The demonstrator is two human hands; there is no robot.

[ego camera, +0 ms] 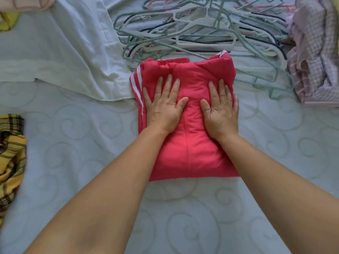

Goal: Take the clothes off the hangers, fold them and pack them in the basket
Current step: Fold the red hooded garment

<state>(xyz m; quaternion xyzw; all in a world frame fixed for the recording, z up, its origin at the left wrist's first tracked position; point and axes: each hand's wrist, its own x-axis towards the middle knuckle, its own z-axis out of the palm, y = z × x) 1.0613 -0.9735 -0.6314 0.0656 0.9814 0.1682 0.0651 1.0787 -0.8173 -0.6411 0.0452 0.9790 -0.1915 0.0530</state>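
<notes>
A red jacket [187,154] with white side stripes and a centre zip lies folded into a rectangle on the quilted mattress [73,143]. My left hand [163,105] presses flat on its upper left part, fingers straight and spread. My right hand [221,110] presses flat on its upper right part, beside the zip line. Behind the jacket lies a tangled heap of several bare hangers [200,32], green, white and dark. No basket is in view.
A white sheet-like cloth [69,52] spreads at the back left. A pink checked garment [315,57] is piled at the right edge. A yellow plaid garment [11,154] lies at the left edge, and pink and yellow fabric [22,4] shows at the top left corner.
</notes>
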